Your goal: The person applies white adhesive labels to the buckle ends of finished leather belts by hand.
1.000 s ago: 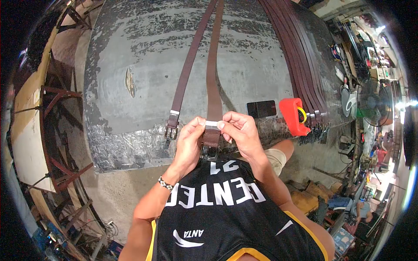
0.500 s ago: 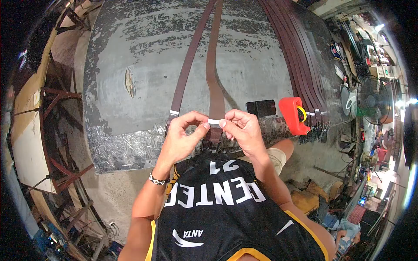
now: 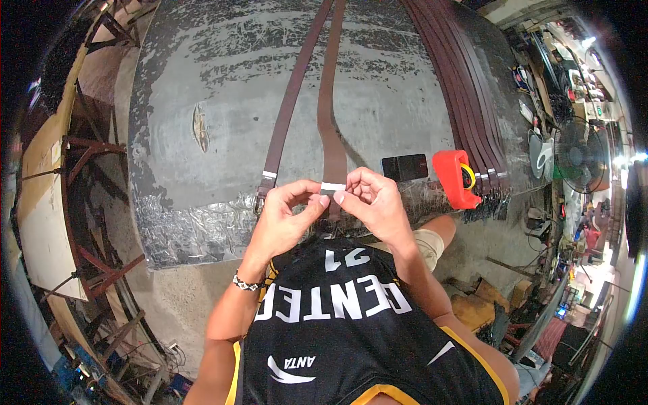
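Your left hand [image 3: 287,216] and right hand [image 3: 372,202] meet at the near edge of the table [image 3: 202,81], both on the same brown belt [image 3: 329,128]. That belt runs lengthwise away from you down the middle of the table, and its near end drops over the edge betw. your hands. A narrow white strip [image 3: 332,186] crosses the belt right at your fingertips. Left grip: thumb and forefinger pressed together on the strip's left end. Right grip: same pinch on its right end, other fingers curled under. Can't tell if the strip wraps fully around the belt; the underside is hidden.

A second belt [image 3: 290,101] lies just beside the first, on your left, roughly parallel and angled slightly; it carries its own white band [image 3: 269,175] near the close end, and its buckle end sits just behind your left knuckles, partly hidden. On your left wrist there's a beaded bracelet [image 3: 247,283].

To your right, a black phone [image 3: 405,166] lies flat on the table near your right hand, not touching it. Next to it sits a red tape dispenser [image 3: 451,177] w/ a yellow roll. Past that, a stack of belts [image 3: 466,101] lies along the table's right side, buckles hanging at the near edge. A fan [image 3: 574,158] stands off the table further right.
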A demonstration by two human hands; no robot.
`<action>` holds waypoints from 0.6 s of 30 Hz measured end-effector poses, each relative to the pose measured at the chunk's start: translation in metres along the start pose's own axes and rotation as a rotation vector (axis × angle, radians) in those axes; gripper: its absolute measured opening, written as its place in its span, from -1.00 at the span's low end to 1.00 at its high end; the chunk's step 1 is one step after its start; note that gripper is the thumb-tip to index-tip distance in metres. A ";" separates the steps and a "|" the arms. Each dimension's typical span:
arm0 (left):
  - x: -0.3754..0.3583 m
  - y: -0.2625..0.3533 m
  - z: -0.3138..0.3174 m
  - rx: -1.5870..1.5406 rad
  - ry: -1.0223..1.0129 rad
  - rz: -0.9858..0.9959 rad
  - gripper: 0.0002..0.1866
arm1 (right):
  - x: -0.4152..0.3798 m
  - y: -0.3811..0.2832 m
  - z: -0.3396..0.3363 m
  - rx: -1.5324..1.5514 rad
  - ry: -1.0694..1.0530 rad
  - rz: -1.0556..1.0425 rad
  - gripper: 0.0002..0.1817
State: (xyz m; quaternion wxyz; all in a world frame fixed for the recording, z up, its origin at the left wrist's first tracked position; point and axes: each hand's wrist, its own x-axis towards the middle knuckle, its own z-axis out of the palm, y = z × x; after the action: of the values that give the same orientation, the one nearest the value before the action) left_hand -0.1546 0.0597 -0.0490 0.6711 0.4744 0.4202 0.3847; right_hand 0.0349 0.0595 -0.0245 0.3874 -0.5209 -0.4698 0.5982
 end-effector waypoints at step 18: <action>-0.006 0.007 0.008 0.284 0.011 0.123 -0.85 | -0.003 0.003 -0.004 -0.020 -0.027 0.059 -0.94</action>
State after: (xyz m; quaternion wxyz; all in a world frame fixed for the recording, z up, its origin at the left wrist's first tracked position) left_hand -0.1501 0.0531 -0.0395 0.5700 0.5872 0.4443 0.3645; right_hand 0.0395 0.0567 -0.0268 0.3579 -0.5305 -0.4653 0.6115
